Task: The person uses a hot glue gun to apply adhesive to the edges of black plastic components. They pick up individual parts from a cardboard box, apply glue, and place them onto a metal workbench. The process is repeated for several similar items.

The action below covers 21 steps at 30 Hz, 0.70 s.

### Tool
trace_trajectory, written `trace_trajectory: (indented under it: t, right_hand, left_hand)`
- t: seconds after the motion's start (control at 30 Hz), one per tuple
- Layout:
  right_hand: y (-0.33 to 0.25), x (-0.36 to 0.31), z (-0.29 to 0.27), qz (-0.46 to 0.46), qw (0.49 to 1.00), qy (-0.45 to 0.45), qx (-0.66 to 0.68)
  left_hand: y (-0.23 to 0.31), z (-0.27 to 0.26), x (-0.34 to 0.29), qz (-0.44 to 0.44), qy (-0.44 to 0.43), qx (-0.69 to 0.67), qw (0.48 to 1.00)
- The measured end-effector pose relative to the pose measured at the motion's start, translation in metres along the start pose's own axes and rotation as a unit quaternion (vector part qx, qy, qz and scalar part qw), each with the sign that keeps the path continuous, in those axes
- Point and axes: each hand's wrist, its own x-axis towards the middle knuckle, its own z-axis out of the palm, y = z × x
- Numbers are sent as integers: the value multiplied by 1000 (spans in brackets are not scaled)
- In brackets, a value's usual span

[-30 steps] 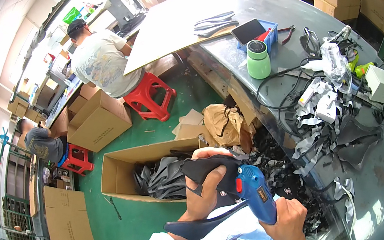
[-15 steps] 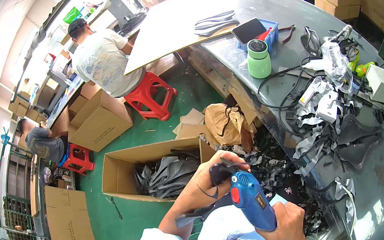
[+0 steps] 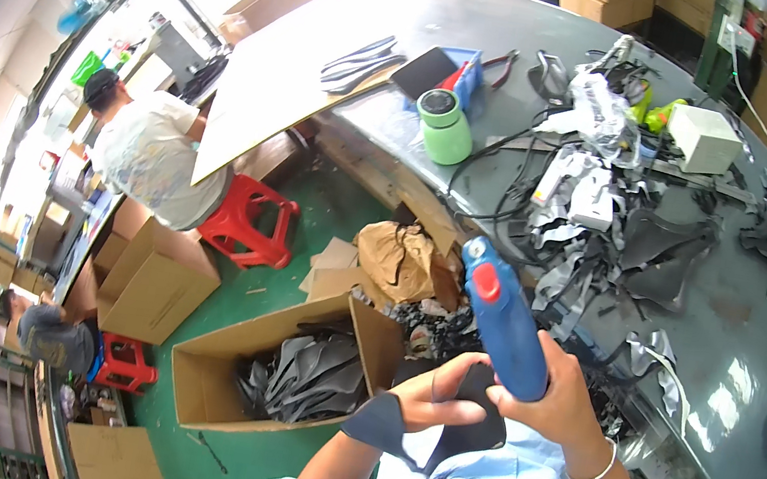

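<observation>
My right hand (image 3: pixel 564 397) is wrapped round the body of a blue handheld power tool (image 3: pixel 517 338) with a red button. The tool points up and slightly left, its head over the scrap heap. My left hand (image 3: pixel 443 397) grips a dark grey, thin, curved sheet piece (image 3: pixel 385 427) close to my chest. One lobe of the piece sticks out left of the wrist, and another part shows between the two hands. The tool's head is apart from the piece. Left of my hands, an open cardboard box (image 3: pixel 208 378) holds several similar dark pieces (image 3: pixel 315 377).
A grey metal table (image 3: pixel 730 348) curves along the right, bearing cut scraps (image 3: pixel 578 196), cables, a white box (image 3: pixel 705 139) and a green bottle (image 3: pixel 445 128). Beyond the box stands a crumpled brown bag (image 3: pixel 396 257). A person (image 3: pixel 145 149) sits on a red stool (image 3: pixel 251 223) at left.
The tool has swung more upright, away from the piece. My left hand has dropped lower, and the dark piece has come down and turned with it. The whole view has shifted slightly.
</observation>
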Motion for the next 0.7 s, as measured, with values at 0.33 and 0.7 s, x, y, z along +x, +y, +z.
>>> trace_trajectory:
  t: [0.33, 0.7]
  right_hand:
    - [5, 9, 5, -9, 987, 160, 17]
    - [16, -24, 20, -129, 955, 68, -258]
  left_hand:
    - [-45, 30, 26, 257, 217, -295, 894]
    - [-6, 8, 15, 464, 353, -152, 798]
